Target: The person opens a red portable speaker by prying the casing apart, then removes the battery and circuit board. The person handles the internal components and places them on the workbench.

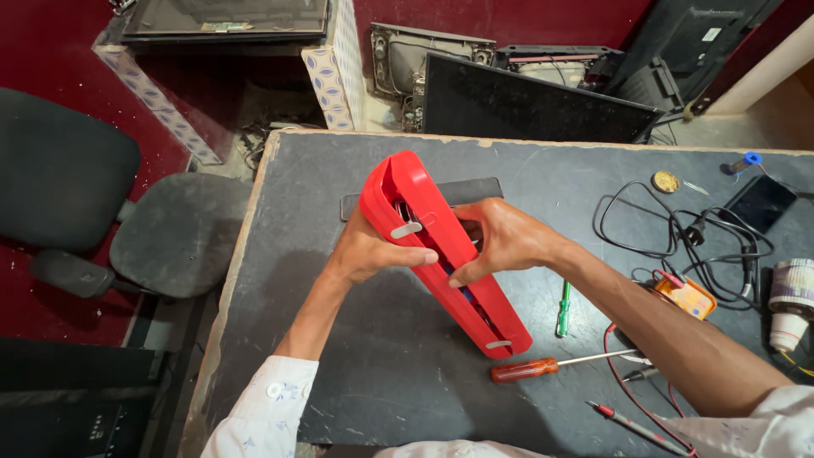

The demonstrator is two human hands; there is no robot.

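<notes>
Two hands grip one long red plastic casing, held tilted above the dark worktable near its centre. Left hand, at 9 o'clock of the casing, wraps its edge, thumb pressed on the face; right hand, at 3 o'clock, curls its fingers into the open side. Risk, as judged: the lower end hangs unsupported, so a slackened hold could drop it onto the one red-handled screwdriver at 5 o'clock. Further right: one green screwdriver, one orange multimeter, one black cable tangle.
</notes>
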